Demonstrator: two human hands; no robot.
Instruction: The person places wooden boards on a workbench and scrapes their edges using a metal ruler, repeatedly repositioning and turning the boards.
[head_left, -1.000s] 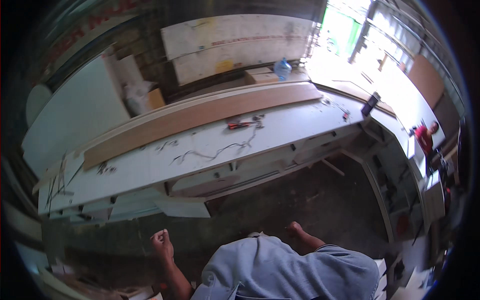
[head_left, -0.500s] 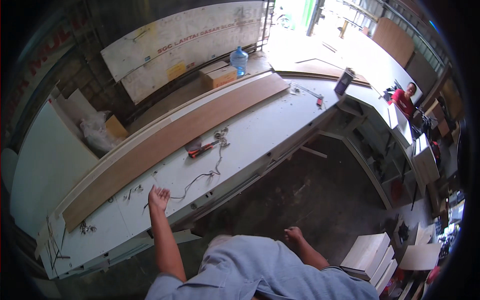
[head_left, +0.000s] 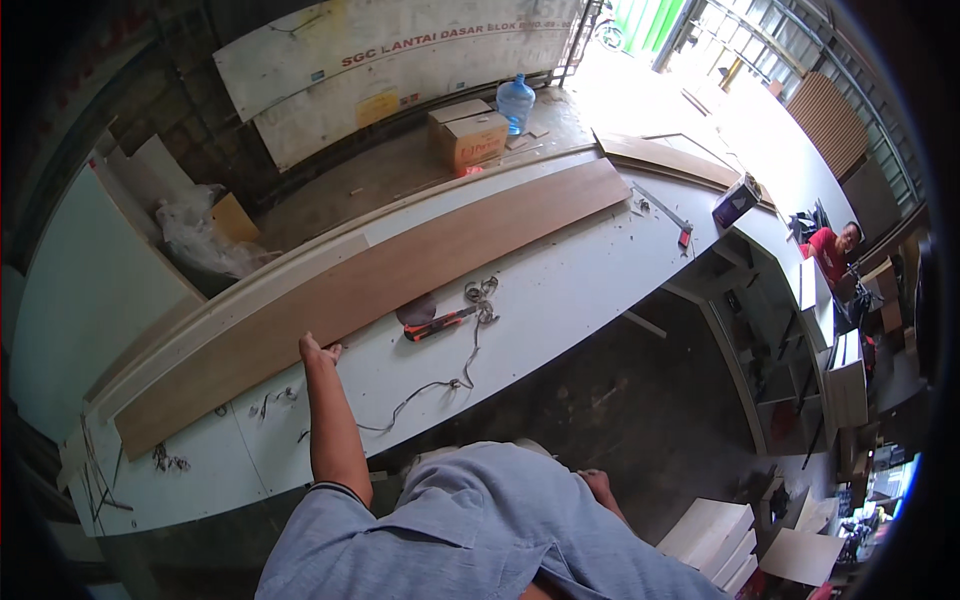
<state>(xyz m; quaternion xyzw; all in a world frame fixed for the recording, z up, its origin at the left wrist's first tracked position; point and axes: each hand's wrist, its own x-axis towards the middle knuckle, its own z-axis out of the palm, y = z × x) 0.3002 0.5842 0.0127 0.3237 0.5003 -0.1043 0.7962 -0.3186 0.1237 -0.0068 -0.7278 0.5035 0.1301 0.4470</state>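
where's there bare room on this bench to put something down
Free: the white bench right of the orange tool, between the plank and the front edge. Also the strip below the plank's left end, left of the left hand. Crowded: around the tool and cord, and the far right end with scraps.

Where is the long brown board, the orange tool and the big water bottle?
long brown board [head_left: 400,275], head view, middle of its top face.
orange tool [head_left: 438,324], head view, on its orange handle.
water bottle [head_left: 515,103], head view, on its blue body.
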